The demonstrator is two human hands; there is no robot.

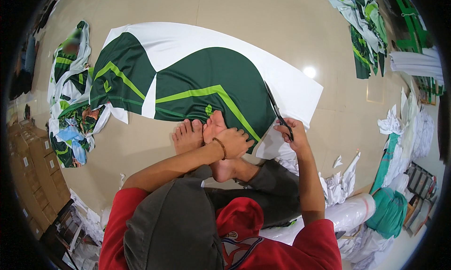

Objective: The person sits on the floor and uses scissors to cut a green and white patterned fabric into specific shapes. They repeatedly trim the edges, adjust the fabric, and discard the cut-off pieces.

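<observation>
Right hand (292, 133) closed through handles of black scissors (277, 109), blades lying along edge of dark green panel on printed fabric sheet (197, 77); left hand (235, 142) loosely curled, palm down, pressing sheet's near edge beside bare feet (199, 134); brown bead bracelet (220, 147) at left wrist. Sheet spread flat on beige tiled floor (282, 21), white with green and lime stripes. Heap of cut green-white pieces (70, 101) at left; white scraps (340, 183) at right; cardboard boxes (40, 171) far left.

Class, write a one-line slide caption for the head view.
Right hand cuts green-and-white fabric with scissors; left hand presses it down.
</observation>
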